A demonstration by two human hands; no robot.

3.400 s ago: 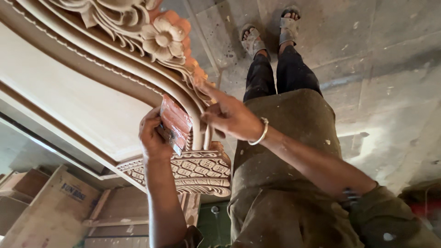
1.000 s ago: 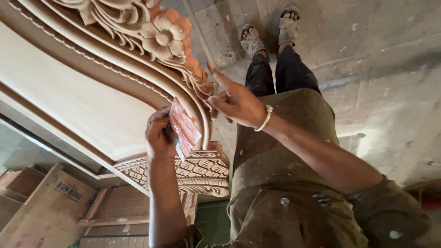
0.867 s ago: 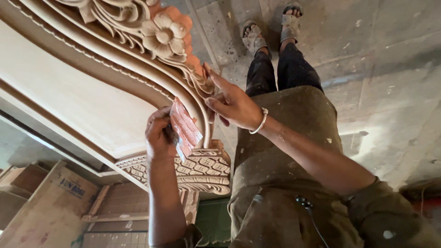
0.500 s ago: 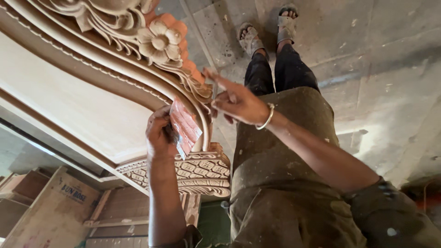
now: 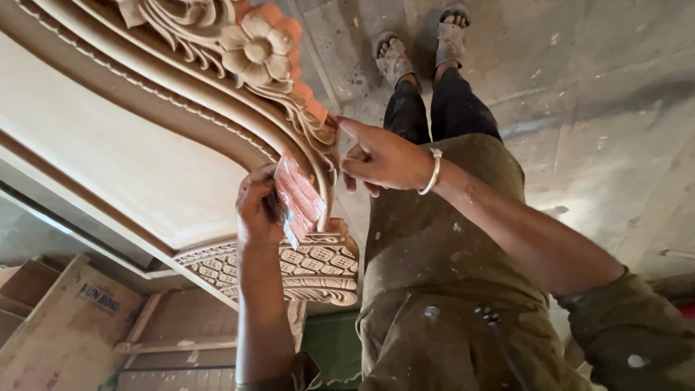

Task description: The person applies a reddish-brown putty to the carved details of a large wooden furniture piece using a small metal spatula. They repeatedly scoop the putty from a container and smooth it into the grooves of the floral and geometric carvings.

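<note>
The left hand (image 5: pixel 255 211) is gripping a folded, rough reddish sandpaper (image 5: pixel 298 195) against the smooth curved carved wood frame (image 5: pixel 217 108). The right hand (image 5: pixel 384 156), loosely curled, is pointing a finger at the bumpy carving just above the paper.

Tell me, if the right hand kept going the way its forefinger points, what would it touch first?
Probably the carved leafy edge of the wooden frame: the right hand points its forefinger left at it, fingertip about touching already, though depth is hard to judge.

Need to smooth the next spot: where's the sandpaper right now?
In the head view, the reddish sandpaper is folded in the left hand, against the carved wooden frame.
</note>
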